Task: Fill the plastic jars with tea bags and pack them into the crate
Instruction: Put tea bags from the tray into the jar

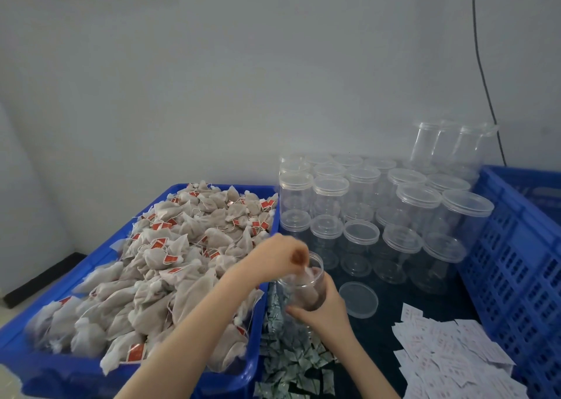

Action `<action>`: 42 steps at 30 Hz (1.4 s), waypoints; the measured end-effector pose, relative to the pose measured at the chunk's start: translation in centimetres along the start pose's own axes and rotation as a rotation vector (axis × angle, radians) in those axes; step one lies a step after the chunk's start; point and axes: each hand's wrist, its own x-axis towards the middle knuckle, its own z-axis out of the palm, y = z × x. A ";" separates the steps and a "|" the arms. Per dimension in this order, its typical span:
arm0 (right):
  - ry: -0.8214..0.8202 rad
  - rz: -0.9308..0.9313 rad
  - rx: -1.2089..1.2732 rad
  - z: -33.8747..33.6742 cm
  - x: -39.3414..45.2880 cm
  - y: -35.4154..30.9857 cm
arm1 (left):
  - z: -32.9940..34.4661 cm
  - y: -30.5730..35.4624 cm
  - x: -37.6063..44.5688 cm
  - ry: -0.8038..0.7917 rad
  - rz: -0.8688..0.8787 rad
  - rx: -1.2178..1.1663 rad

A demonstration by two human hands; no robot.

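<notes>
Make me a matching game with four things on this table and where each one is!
Things:
1. tea bags
2. open jar
3. loose lid
4. white paper slips

Places:
A. lying flat on the dark table, just right of the held jar
B. heaped in the blue tub on the left
C. spread out at the bottom right, beside the blue crate
D. gripped by the right hand while the left hand lowers a tea bag in

Pairs: 1-B, 2-D, 3-A, 4-C
</notes>
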 end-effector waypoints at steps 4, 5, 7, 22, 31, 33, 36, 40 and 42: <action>-0.013 -0.013 -0.006 -0.2 -0.2 0.2 | 0.3 -0.1 0.0 -0.132 0.044 -0.037; -0.011 -0.009 0.000 -0.3 -0.3 0.4 | -0.4 -0.2 -0.3 -0.101 0.035 -0.139; -0.006 -0.006 0.008 -0.5 -0.5 0.5 | -2.0 -1.0 -1.1 0.026 0.003 -0.248; -0.064 0.003 0.028 0.6 -0.8 0.9 | -3.5 -5.8 -3.6 0.142 -0.519 0.248; -0.038 -0.031 -0.044 0.8 -0.7 1.1 | -5.6 -0.2 -3.4 0.372 -0.130 0.273; -0.024 -0.046 -0.055 0.9 -0.7 1.1 | -4.7 0.9 -2.7 0.231 -0.102 0.371; -0.008 -0.043 -0.030 1.0 -0.7 0.9 | -1.9 2.2 -1.7 -0.020 -0.079 0.315; 0.015 -0.027 -0.028 1.0 -0.8 0.9 | 0.9 2.3 -0.7 -0.174 -0.018 0.246; 0.037 -0.015 -0.028 0.8 -1.0 1.1 | 1.2 1.9 -0.5 -0.211 0.021 0.204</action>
